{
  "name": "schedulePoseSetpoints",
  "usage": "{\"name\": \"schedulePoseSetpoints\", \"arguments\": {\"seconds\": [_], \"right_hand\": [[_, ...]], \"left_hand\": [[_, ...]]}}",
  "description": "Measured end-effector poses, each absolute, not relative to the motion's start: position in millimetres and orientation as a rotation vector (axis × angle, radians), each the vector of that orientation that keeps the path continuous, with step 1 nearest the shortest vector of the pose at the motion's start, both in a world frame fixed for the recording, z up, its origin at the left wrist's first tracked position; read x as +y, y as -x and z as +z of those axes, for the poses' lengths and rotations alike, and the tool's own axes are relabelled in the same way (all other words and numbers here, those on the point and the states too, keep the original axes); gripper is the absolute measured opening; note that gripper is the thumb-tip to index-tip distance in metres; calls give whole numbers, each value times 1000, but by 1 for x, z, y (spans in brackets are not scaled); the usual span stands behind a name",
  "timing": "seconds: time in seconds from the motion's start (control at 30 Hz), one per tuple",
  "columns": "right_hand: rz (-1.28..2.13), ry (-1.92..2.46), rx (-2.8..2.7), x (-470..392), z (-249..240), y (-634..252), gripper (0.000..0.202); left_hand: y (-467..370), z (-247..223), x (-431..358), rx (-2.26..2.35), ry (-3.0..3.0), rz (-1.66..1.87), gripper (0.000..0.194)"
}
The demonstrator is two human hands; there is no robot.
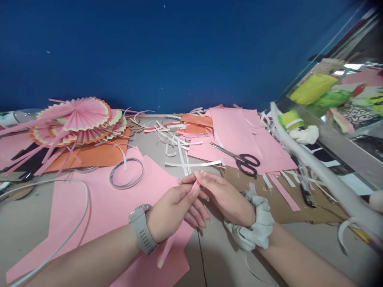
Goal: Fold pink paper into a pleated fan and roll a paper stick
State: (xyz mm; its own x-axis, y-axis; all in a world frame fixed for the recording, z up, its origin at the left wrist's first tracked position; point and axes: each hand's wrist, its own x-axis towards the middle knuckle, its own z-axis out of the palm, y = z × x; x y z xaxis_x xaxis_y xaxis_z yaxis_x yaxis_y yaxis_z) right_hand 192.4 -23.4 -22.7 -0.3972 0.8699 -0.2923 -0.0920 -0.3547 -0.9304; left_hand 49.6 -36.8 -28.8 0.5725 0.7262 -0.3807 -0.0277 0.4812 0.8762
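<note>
Centrally in the head view, a narrow pink strip (196, 185) is held between the left hand (173, 205) and the right hand (223, 195), above the counter (218, 255). The grip of each hand is closed: the strip is pinched between thumb and fingers, and the thumbs are brought close together. A free pink tail (167, 250), apparently of the same strip, is seen below the left wrist.

Handling: the strip is judged to be very light, stiff along its folds and easily creased or torn. It is best taken by the flat faces near the end, with light fingertip pressure; the middle should not be squeezed, since buckling may result. Slipping is judged unlikely.

Surface: a large pink sheet (101, 207) is laid beneath the left forearm, with a tape roll (122, 186) on it. Scissors (239, 156) are placed beyond the right hand, beside stacked pink sheets (227, 131). White paper strips (194, 164) are scattered between. Pleated paper rosettes (80, 115) are piled at the far left; brown cardboard (269, 203) is positioned at the right.

Room: the counter is backed by a blue wall (191, 48). At the far right, a yellow packet (314, 89) is kept among mixed items.
</note>
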Motion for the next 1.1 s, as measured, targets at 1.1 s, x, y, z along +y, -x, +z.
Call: {"name": "schedulePoseSetpoints", "arguments": {"seconds": [1.1], "right_hand": [[1593, 1085, -1109, -25, -31, -191, 43]], "left_hand": [[-42, -28, -37, 821, -942, 409, 41]]}}
